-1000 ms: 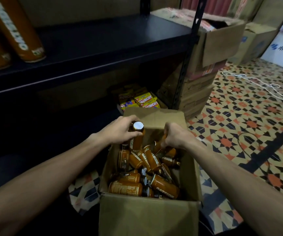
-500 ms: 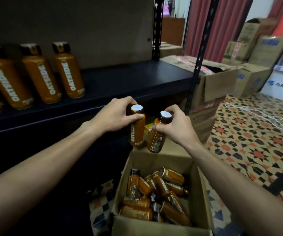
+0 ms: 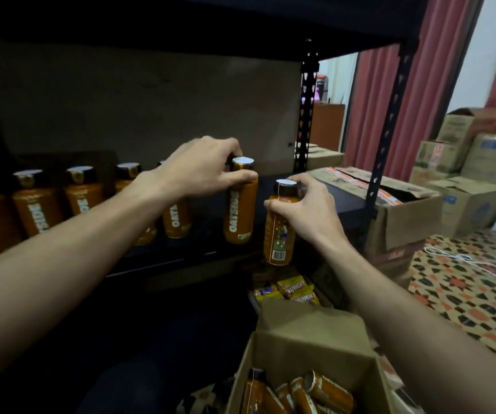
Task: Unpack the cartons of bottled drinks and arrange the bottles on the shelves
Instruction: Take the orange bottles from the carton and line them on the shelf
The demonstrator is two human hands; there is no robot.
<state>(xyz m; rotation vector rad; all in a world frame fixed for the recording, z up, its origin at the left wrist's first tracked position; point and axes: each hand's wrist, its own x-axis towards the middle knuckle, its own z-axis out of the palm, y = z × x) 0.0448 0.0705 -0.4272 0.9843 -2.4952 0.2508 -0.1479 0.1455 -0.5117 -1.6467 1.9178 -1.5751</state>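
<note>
The orange plastic bottle (image 3: 238, 204) with the dark cap stands upright in your left hand (image 3: 208, 170) over the black metal shelf board (image 3: 338, 198). Its long axis is vertical, cap up, with white lettering running up the side that faces you. Your thumb and fingers pinch it round the neck just below the cap; you cannot tell whether its base touches the board. The second orange bottle (image 3: 279, 231) hangs in your right hand (image 3: 306, 209), whose fingers curl round its shoulder and cap. It is also cap up, slightly tilted, barcode toward you, and its base sits lower than the board's front edge, off the board. On the board to the left stands a row of like orange bottles (image 3: 37, 204), all upright, the nearest just beside the first bottle. To the right, open board surface runs to the perforated black upright post (image 3: 387, 135) at the board's end. The upper black shelf (image 3: 181, 22) lies well above the caps. Below the board's front edge, the open brown cardboard carton (image 3: 309, 333) holds more orange bottles lying on their sides (image 3: 318, 389). Yellow snack packets (image 3: 296, 289) sit under the board.
</note>
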